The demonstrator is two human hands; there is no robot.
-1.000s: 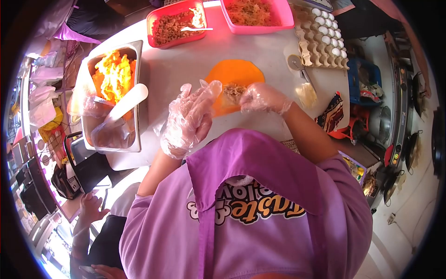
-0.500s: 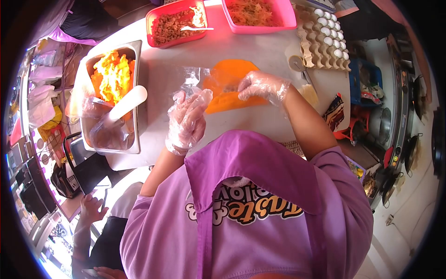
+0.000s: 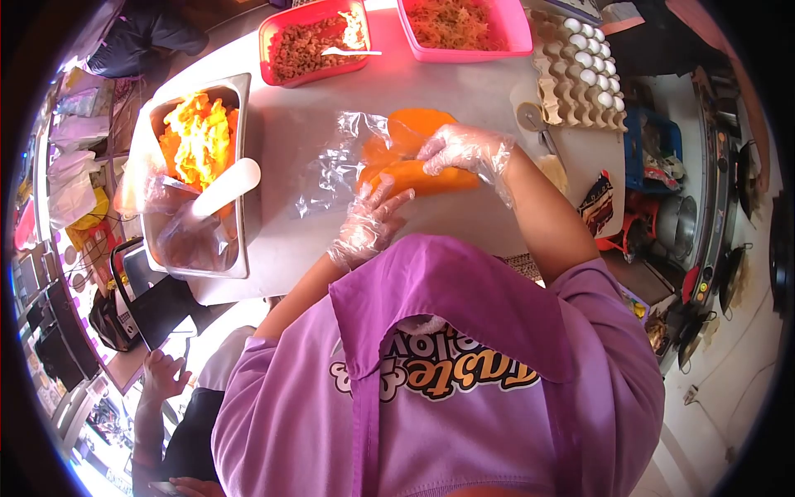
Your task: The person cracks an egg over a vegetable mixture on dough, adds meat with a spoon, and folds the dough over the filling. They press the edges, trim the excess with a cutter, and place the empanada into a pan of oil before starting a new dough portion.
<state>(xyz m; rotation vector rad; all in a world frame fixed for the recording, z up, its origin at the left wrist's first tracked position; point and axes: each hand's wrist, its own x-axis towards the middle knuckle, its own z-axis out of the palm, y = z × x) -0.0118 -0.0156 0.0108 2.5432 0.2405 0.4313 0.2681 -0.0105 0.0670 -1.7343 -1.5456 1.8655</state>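
Observation:
An orange sheet (image 3: 421, 122) lies on the table on clear plastic film (image 3: 335, 170), its near part folded over into a flap. My right hand (image 3: 468, 156), in a clear plastic glove, pinches the sheet near the fold on its right side. My left hand (image 3: 370, 219), gloved as well, has its fingers spread at the near left edge of the orange fold. Whatever lies inside the fold is mostly hidden by the right fingers.
A metal tray (image 3: 242, 199) of orange mixture with a white-handled utensil (image 3: 228, 189) stands left. Pink containers (image 3: 313, 80) (image 3: 472, 56) of fillings are at the back. An egg carton (image 3: 571, 99) sits back right. Another person's hand (image 3: 166, 374) is lower left.
My left hand has moved down and right to the fold, its fingers now apart. The near flap is raised and folded further over. The plastic film at left is more exposed.

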